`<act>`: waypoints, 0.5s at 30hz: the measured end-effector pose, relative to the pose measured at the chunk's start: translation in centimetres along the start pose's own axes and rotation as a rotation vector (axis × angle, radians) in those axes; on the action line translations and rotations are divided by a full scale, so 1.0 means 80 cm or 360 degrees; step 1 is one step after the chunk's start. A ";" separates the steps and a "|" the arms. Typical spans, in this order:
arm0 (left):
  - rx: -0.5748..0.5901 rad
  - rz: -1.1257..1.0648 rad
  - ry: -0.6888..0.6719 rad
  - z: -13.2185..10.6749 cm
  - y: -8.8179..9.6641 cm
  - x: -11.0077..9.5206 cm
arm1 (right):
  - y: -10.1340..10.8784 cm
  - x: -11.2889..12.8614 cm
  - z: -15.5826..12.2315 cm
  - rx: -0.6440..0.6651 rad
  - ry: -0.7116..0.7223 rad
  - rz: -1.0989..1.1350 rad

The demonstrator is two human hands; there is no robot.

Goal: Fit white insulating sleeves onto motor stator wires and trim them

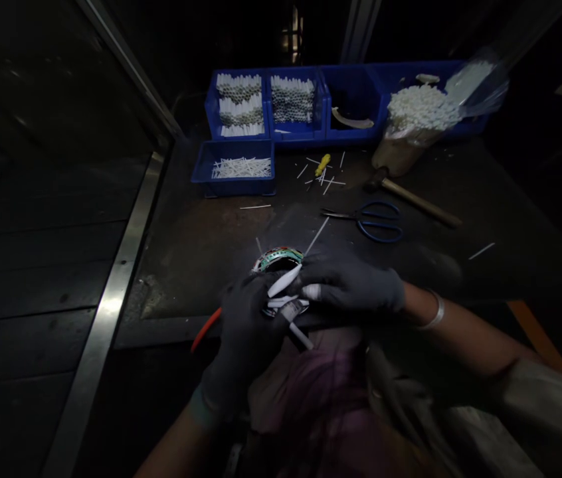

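the grey-gloved left hand [251, 325] grasps a round, multicoloured part [281, 254]; the grey-gloved right hand [351, 284] seemingly pinches a slim white piece [285, 281] (positioning it, probably); next calls for steadiness.

On the right, a hammer [418, 200] is lying beside blue-handled scissors [359, 216]; farther left, a yellow object [322, 165] is resting near blue bins [351, 135].

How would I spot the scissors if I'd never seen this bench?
Find the dark worktop in front of the row of blue bins. Between those bins and the right hand lie the scissors, beside the wooden-handled hammer. Two wide blue loop handles set them apart.
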State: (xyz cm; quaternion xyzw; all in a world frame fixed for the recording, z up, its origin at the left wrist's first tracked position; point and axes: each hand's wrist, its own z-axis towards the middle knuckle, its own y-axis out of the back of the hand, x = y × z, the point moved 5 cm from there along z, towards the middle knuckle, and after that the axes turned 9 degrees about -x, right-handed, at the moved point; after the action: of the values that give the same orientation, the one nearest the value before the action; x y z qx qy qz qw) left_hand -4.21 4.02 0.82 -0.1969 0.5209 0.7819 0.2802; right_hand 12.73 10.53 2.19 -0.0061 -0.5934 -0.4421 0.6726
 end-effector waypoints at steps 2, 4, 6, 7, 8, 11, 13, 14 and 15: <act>0.0024 0.0010 -0.0030 -0.002 -0.002 0.000 | 0.000 0.004 -0.012 -0.0203 -0.0078 -0.0100; 0.0108 -0.0030 -0.0044 -0.002 -0.002 0.001 | -0.001 0.007 -0.028 -0.0460 -0.0158 -0.0194; 0.0159 -0.0058 -0.0064 -0.001 0.001 0.003 | -0.003 0.009 -0.040 -0.0651 -0.0191 -0.0272; 0.0174 -0.0067 -0.0082 -0.001 0.002 0.003 | -0.005 0.009 -0.043 -0.0694 -0.0192 -0.0303; 0.0188 -0.0074 -0.0102 0.000 0.003 0.003 | -0.008 0.009 -0.044 -0.0709 -0.0182 -0.0324; 0.0197 -0.0081 -0.0113 0.002 0.003 0.002 | -0.014 0.005 -0.041 -0.0729 -0.0175 -0.0343; 0.0176 -0.0090 -0.0064 0.003 0.003 0.002 | -0.013 0.005 -0.039 -0.0744 -0.0184 -0.0301; 0.0157 -0.0095 -0.0032 0.003 0.004 0.001 | -0.012 0.005 -0.038 -0.0740 -0.0197 -0.0272; 0.0146 -0.0102 0.0002 0.003 0.004 0.000 | -0.009 0.005 -0.037 -0.0739 -0.0228 -0.0253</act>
State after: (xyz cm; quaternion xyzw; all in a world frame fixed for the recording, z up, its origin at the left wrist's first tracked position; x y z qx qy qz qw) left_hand -4.44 4.16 1.14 -0.2010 0.5499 0.7476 0.3135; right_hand 14.61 8.24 1.25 -0.1452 -0.5206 -0.6165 0.5725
